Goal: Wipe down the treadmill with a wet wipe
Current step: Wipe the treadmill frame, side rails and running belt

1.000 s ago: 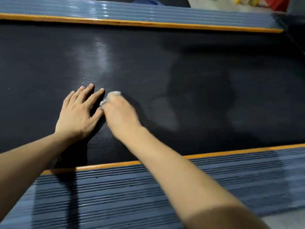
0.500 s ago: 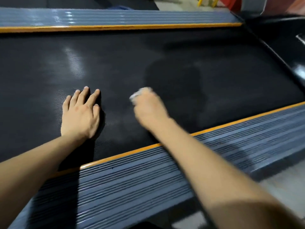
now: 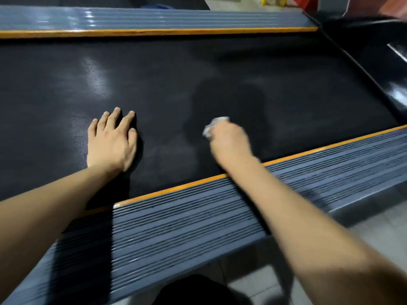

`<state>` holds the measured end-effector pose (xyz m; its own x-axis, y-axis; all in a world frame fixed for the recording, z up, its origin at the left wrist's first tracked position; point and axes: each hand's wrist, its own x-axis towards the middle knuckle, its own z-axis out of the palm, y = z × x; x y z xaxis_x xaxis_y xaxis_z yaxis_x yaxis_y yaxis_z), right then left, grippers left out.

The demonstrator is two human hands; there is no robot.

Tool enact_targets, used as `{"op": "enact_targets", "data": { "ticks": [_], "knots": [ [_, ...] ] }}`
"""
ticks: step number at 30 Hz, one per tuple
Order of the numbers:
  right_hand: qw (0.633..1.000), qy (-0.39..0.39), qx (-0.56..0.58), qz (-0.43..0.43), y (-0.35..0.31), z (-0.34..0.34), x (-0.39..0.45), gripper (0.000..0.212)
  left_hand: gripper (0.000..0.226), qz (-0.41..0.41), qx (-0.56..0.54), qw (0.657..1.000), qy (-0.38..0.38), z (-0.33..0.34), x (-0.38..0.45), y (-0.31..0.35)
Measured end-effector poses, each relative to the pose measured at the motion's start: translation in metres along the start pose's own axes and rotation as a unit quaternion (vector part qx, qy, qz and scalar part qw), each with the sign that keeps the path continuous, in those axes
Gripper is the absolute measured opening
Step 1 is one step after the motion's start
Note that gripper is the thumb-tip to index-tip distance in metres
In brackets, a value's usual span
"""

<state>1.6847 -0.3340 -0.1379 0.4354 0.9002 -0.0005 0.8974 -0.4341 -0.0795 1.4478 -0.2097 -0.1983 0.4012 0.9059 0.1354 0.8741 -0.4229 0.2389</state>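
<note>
Treadmill (image 3: 220, 69): right hand (image 3: 229, 139) grips wipe (image 3: 212, 126) (left (image 3: 111, 144) flat).

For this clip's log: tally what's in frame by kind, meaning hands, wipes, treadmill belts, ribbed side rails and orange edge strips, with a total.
Hands: 2, left hand flat on the belt, right hand gripping the wipe
Wet wipe: 1
Treadmill belt: 1
Ribbed grey side rails: 2, near rail, far rail
Orange edge strips: 2, near strip, far strip
Total: 8
</note>
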Motion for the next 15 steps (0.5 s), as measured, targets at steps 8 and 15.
{"op": "enact_targets", "data": {
  "ticks": [8, 15],
  "knots": [
    [0.999, -0.002, -0.010, -0.048, 0.014, -0.004, -0.018, 0.021, 0.057, 0.014, -0.012, 1.000, 0.001, -0.003, 0.001, -0.003],
    [0.997, 0.004, -0.023, 0.068, 0.064, -0.026, -0.019, 0.015, 0.049, 0.004, 0.005, 1.000, 0.002, 0.000, 0.001, 0.001]
  ]
}}
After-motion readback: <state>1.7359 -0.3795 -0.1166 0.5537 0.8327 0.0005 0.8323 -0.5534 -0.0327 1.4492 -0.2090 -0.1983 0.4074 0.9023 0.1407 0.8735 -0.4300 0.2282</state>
